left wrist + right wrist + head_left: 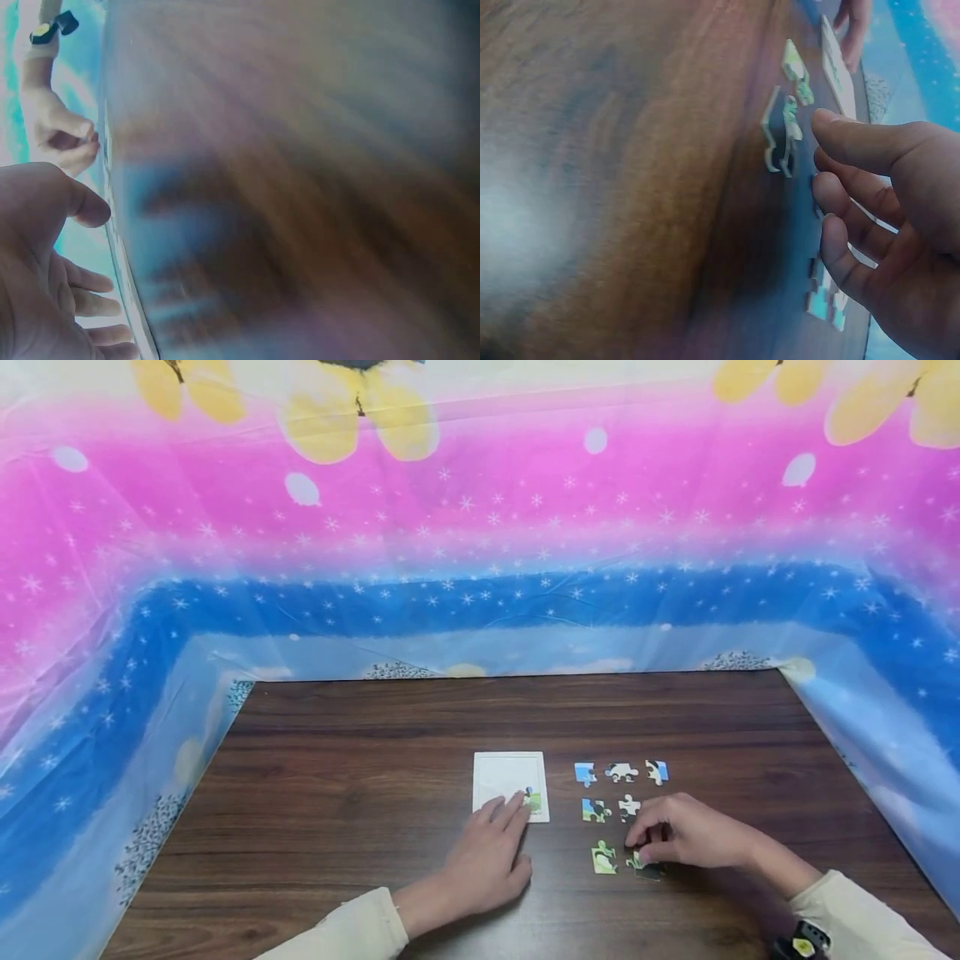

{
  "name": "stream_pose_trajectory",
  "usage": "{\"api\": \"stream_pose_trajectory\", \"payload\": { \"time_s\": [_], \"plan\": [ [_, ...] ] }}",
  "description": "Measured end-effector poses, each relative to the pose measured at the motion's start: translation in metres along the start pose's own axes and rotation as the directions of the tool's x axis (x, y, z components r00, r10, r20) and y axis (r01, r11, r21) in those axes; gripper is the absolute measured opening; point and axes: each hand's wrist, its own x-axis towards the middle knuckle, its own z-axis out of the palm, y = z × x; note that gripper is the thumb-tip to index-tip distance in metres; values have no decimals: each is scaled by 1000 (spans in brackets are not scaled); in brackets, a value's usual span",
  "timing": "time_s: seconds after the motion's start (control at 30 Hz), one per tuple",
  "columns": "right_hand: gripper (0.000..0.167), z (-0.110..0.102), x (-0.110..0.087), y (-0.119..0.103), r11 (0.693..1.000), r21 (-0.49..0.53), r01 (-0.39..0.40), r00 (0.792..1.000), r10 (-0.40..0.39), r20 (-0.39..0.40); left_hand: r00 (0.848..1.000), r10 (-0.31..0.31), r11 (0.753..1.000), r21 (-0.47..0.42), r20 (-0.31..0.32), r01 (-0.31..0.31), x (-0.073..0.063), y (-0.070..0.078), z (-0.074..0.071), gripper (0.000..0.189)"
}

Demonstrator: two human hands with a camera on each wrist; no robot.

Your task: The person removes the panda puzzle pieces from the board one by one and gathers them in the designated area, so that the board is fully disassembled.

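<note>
My left hand [487,864] lies with its fingers extended over the lower edge of a white puzzle frame [506,770]. Beside its fingertips, a green and blue jigsaw piece [535,800] sits in the frame's lower right corner. My right hand [690,833] hovers with bent fingers just over a dark green jigsaw piece [790,124] in the bottom row, which it partly hides from the head camera. In the right wrist view, a small gap separates thumb and fingers from this piece. Left of it lies a light green piece [603,858].
Above the right hand lie more loose pieces: a blue one [585,774], a panda-face one [621,772], one at the right [657,772], and two in the middle row [596,811]. A patterned cloth [480,602] borders the brown wooden table [337,760].
</note>
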Motion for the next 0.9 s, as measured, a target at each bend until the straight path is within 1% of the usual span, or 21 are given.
{"api": "stream_pose_trajectory", "payload": {
  "time_s": [0.13, 0.17, 0.27, 0.33, 0.5, 0.57, 0.73, 0.8, 0.9],
  "plan": [
    [14, -6, 7, -1, 999, -33, -33, 999, 32, -12, 999, -49, 998, 28, 13, 49, -4, -12, -5, 61],
    [14, -7, 10, -1, 998, -41, -42, 999, 41, -11, 998, -61, 998, 29, 25, 60, -6, -14, -6, 61],
    [15, -10, 19, -2, 995, -73, -65, 998, 64, -18, 996, -76, 997, 30, 42, 75, -9, -19, -6, 61],
    [14, -10, 26, -4, 993, -100, -70, 997, 67, -29, 996, -73, 997, 41, 45, 71, -12, -21, -6, 61],
    [15, -9, 49, -10, 988, -120, -93, 995, 87, -53, 997, -59, 996, 71, 54, 55, -15, -25, -4, 61],
    [17, -8, 58, -12, 989, -117, -91, 995, 84, -57, 997, -55, 996, 67, 56, 51, -15, -27, -3, 60],
    [21, -2, 81, -15, 982, -168, -81, 994, 67, -89, 998, -45, 998, 49, 48, 43, -16, -29, -3, 58],
    [23, 1, 91, -15, 978, -182, -97, 992, 81, -98, 998, -39, 998, 55, 45, 37, -16, -30, -2, 58],
    [25, 7, 106, -16, 976, -194, -96, 992, 77, -101, 998, -33, 997, 67, 46, 30, -17, -30, -3, 58]
  ]
}}
